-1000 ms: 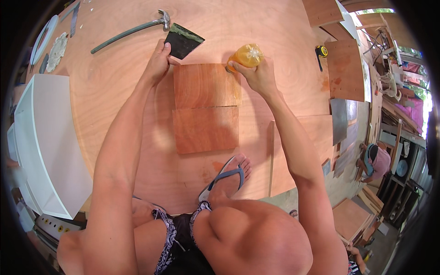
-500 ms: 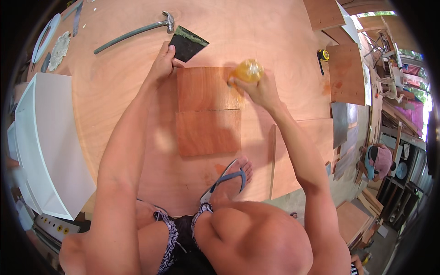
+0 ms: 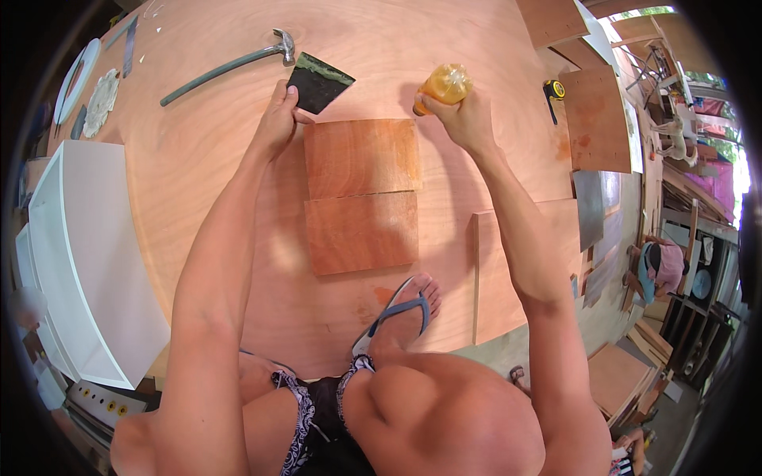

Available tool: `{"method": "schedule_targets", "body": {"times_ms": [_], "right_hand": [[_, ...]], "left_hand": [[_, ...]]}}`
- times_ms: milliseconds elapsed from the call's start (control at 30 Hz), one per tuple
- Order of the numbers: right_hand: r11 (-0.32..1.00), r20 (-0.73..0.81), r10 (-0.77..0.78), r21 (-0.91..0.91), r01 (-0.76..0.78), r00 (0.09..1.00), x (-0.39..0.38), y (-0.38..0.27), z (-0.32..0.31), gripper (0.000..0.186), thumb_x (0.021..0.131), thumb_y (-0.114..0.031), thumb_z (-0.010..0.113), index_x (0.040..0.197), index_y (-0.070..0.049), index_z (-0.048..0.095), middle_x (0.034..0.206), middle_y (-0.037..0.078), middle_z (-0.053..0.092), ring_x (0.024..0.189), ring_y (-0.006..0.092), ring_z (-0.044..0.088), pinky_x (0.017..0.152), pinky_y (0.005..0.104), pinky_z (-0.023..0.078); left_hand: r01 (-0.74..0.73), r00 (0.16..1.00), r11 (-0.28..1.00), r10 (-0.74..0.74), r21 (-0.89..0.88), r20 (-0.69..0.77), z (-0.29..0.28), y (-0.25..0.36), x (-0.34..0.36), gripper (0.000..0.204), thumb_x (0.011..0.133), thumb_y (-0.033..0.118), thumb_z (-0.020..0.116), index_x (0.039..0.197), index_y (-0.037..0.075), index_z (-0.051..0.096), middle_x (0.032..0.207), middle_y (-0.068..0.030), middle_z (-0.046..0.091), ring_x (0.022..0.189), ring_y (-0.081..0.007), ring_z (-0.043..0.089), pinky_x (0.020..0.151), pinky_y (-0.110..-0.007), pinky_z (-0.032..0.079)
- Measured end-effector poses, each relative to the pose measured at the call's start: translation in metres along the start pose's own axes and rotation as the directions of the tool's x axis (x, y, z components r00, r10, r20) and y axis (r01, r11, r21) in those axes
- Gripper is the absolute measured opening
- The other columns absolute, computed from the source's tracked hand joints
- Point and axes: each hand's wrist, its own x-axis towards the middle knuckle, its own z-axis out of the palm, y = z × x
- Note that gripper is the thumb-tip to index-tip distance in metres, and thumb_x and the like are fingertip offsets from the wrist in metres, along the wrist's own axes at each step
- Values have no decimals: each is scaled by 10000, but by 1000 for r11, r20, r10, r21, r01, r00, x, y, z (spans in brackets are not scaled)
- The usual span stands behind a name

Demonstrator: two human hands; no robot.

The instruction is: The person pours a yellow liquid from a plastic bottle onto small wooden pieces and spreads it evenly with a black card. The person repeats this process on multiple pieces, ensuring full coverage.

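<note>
My left hand is closed on a thin black flat spreader with a greenish smear along its far edge. It holds this just beyond the far left corner of a reddish-brown wood panel. A second wood panel lies against the near edge of the first, with a thin dark seam between them. Glossy wet streaks show at the first panel's right edge. Beyond its far right corner, my right hand grips a clear plastic bottle of amber liquid, tilted with its neck down to the left.
A claw hammer lies at the far left of the plywood sheet. A white open box stands at the left. To the right are a tape measure and wooden boards. My sandalled foot rests near the panels. Another person crouches far right.
My right hand has moved the bottle away from the panel's right edge, farther out and slightly right. The left hand still holds the black spreader in nearly the same place.
</note>
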Motion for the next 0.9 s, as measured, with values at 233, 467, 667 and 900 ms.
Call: {"method": "schedule_targets", "body": {"times_ms": [233, 467, 667, 900], "right_hand": [[991, 29, -29, 132, 25, 999, -14, -24, 13, 215, 902, -203, 860, 989, -18, 796, 858, 83, 805, 778, 169, 766, 718, 326, 601], [987, -36, 23, 161, -17, 999, -13, -11, 1, 229, 895, -208, 869, 996, -16, 797, 880, 84, 805, 804, 166, 763, 735, 336, 600], [994, -136, -102, 27, 107, 985, -14, -9, 5, 155, 911, -147, 844, 986, -24, 787, 835, 86, 795, 750, 165, 754, 719, 313, 599], [830, -309, 388, 527, -183, 868, -17, 15, -17, 326, 947, -327, 854, 1061, -36, 760, 956, 86, 787, 824, 218, 767, 697, 333, 634]], "left_hand": [[16, 1000, 1000, -16, 17, 17, -10, -2, 0, 330, 1222, 319, 348, 1307, 64, 541, 1164, -63, 659, 837, -122, 675, 776, -318, 615], [4, 1000, 999, -4, 46, 6, -13, -6, 6, 339, 1221, 334, 353, 1316, 70, 544, 1184, -58, 648, 895, -124, 659, 794, -317, 621], [-6, 1000, 1000, 6, 14, 12, -3, 0, -2, 324, 1222, 316, 347, 1325, 74, 536, 1236, -65, 667, 967, -126, 679, 797, -318, 624], [28, 1000, 999, -28, 23, 14, -4, 4, -1, 296, 1223, 327, 344, 1283, 107, 532, 1163, -45, 664, 883, -121, 703, 696, -274, 578]]}}
